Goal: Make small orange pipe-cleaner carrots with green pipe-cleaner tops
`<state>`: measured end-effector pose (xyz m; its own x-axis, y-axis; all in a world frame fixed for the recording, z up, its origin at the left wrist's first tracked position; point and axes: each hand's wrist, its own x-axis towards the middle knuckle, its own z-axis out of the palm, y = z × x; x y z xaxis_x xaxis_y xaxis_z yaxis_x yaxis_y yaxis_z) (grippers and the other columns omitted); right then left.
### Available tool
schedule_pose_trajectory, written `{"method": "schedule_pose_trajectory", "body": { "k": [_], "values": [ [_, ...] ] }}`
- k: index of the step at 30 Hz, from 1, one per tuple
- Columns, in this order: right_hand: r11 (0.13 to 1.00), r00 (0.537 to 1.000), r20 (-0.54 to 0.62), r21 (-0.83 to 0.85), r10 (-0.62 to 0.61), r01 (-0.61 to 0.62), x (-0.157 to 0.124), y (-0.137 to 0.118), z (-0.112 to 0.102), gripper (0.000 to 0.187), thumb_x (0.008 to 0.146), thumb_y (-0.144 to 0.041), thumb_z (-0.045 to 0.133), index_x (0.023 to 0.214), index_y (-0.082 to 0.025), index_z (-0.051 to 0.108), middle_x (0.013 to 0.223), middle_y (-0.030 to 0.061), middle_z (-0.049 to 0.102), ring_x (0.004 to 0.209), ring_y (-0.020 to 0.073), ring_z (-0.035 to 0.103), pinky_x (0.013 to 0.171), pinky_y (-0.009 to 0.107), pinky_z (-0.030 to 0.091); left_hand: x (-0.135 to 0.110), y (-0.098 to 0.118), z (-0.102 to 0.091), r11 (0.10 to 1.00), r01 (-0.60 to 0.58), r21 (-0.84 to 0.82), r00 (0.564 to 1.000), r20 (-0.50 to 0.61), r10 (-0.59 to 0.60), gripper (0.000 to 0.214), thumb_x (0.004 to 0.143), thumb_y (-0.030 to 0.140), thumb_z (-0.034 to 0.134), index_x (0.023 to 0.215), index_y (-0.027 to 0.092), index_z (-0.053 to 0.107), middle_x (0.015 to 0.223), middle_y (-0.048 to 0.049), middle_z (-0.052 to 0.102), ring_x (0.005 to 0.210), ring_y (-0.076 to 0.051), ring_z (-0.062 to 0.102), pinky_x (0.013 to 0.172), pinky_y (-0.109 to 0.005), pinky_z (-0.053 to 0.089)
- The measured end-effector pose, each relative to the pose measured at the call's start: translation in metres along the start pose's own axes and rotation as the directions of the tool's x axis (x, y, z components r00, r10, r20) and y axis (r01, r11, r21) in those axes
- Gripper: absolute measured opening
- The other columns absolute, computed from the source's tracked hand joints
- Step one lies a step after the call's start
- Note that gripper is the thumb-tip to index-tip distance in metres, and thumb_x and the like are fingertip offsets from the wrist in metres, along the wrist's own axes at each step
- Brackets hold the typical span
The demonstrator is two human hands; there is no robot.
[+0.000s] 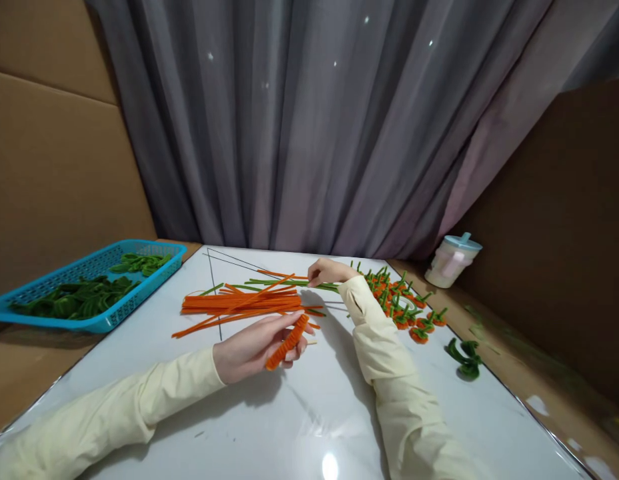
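Observation:
My left hand (259, 347) is closed on a coiled orange pipe cleaner (288, 343), a thick ridged strip that tilts up to the right over the white table. Farther off, my right hand (330, 271) reaches down with bent fingers at the ends of some green pipe cleaners (274, 285). An orange strand also runs up to those fingertips; what they pinch is hidden. A bundle of straight orange pipe cleaners (239, 304) lies just beyond my left hand, with loose ones across it.
Several small orange pieces with green stems (400, 320) stand at the right, around a white roll (405, 305). A dark green curled piece (464, 360) lies nearer the right edge. A blue basket (107, 323) with green pieces is at the left. A lidded cup (452, 261) stands back right.

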<state>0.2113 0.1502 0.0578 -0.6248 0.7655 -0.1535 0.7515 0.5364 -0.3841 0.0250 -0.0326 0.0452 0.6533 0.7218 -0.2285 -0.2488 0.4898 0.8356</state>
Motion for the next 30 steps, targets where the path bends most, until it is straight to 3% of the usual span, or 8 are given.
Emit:
{"method": "schedule_pose_trajectory", "body": {
  "k": [4, 8, 13, 15, 19, 23, 26, 30],
  "values": [
    [0.996, 0.994, -0.108, 0.083, -0.021, 0.030, -0.016, 0.006, -0.013, 0.016, 0.064, -0.025, 0.068, 0.070, -0.011, 0.069, 0.060, 0.0011, 0.063, 0.063, 0.0136, 0.055, 0.059, 0.022, 0.038, -0.005, 0.004, 0.005, 0.999, 0.050, -0.007, 0.997, 0.054, -0.050, 0.032, 0.084, 0.045, 0.051, 0.086, 0.013, 0.056, 0.066, -0.0005, 0.053, 0.044, -0.004, 0.038, 0.041, -0.018, 0.022],
    [0.982, 0.961, -0.274, 0.171, -0.026, 0.076, -0.030, 0.007, -0.022, 0.020, 0.065, -0.030, 0.065, 0.069, -0.011, 0.067, 0.064, 0.0030, 0.064, 0.066, 0.0153, 0.056, 0.062, 0.024, 0.040, -0.009, 0.007, 0.010, 0.996, 0.076, 0.051, 0.997, 0.006, -0.076, 0.033, 0.082, 0.046, 0.053, 0.090, 0.014, 0.056, 0.060, 0.0037, 0.045, 0.041, -0.002, 0.028, 0.036, -0.016, 0.013],
    [0.939, 0.880, -0.475, 0.295, -0.016, 0.176, -0.043, 0.001, -0.030, 0.024, 0.073, -0.034, 0.058, 0.081, -0.012, 0.060, 0.078, 0.0067, 0.066, 0.072, 0.0158, 0.061, 0.069, 0.027, 0.045, -0.008, 0.006, 0.007, 0.976, 0.053, 0.210, 0.999, -0.014, -0.051, 0.047, 0.084, 0.053, 0.046, 0.059, 0.013, 0.048, 0.041, 0.0065, 0.033, 0.034, -0.002, 0.019, 0.034, -0.018, 0.010],
    [0.879, 0.824, -0.566, 0.385, -0.016, 0.281, -0.046, -0.002, -0.033, 0.028, 0.072, -0.033, 0.059, 0.091, -0.013, 0.057, 0.085, 0.0068, 0.066, 0.073, 0.0152, 0.063, 0.072, 0.029, 0.048, -0.007, 0.005, 0.006, 0.967, 0.052, 0.248, 0.999, -0.006, -0.052, 0.050, 0.084, 0.055, 0.044, 0.058, 0.013, 0.049, 0.038, 0.0062, 0.034, 0.032, -0.002, 0.021, 0.034, -0.018, 0.012],
    [0.696, 0.671, -0.741, 0.490, 0.015, 0.525, -0.057, -0.010, -0.040, 0.034, 0.066, -0.028, 0.068, 0.096, -0.015, 0.058, 0.082, 0.0033, 0.067, 0.064, 0.0121, 0.062, 0.068, 0.030, 0.050, -0.006, 0.006, 0.007, 0.975, 0.000, 0.222, 0.999, -0.032, 0.008, 0.043, 0.081, 0.052, 0.051, 0.065, 0.012, 0.051, 0.060, -0.0024, 0.058, 0.039, -0.004, 0.042, 0.037, -0.017, 0.028],
    [0.725, 0.543, -0.839, 0.397, 0.037, 0.563, -0.078, -0.024, -0.050, 0.022, 0.070, -0.024, 0.068, 0.089, -0.014, 0.065, 0.075, 0.0022, 0.067, 0.049, 0.0054, 0.048, 0.049, 0.020, 0.041, -0.007, 0.008, 0.009, 0.980, -0.009, 0.200, 0.998, -0.053, 0.020, 0.038, 0.081, 0.049, 0.052, 0.071, 0.013, 0.052, 0.065, -0.0033, 0.060, 0.044, -0.005, 0.046, 0.041, -0.017, 0.035],
    [0.825, 0.592, -0.806, 0.332, -0.003, 0.457, -0.103, -0.036, -0.057, 0.015, 0.073, -0.026, 0.068, 0.080, -0.013, 0.069, 0.064, 0.0018, 0.065, 0.045, 0.0046, 0.041, 0.042, 0.019, 0.032, -0.008, 0.010, 0.009, 0.981, 0.012, 0.192, 1.000, -0.024, -0.008, 0.035, 0.084, 0.047, 0.048, 0.077, 0.014, 0.053, 0.059, 0.0012, 0.053, 0.038, -0.003, 0.036, 0.034, -0.016, 0.025],
    [0.932, 0.821, -0.568, 0.265, -0.058, 0.249, -0.138, -0.046, -0.064, 0.023, 0.071, -0.037, 0.069, 0.072, -0.014, 0.070, 0.064, 0.0040, 0.066, 0.054, 0.0096, 0.054, 0.047, 0.020, 0.039, -0.011, 0.012, 0.008, 0.988, 0.037, 0.151, 0.999, -0.027, -0.033, 0.033, 0.084, 0.049, 0.050, 0.080, 0.016, 0.053, 0.053, 0.0076, 0.032, 0.039, -0.002, 0.014, 0.032, -0.015, 0.007]
  ]
}}
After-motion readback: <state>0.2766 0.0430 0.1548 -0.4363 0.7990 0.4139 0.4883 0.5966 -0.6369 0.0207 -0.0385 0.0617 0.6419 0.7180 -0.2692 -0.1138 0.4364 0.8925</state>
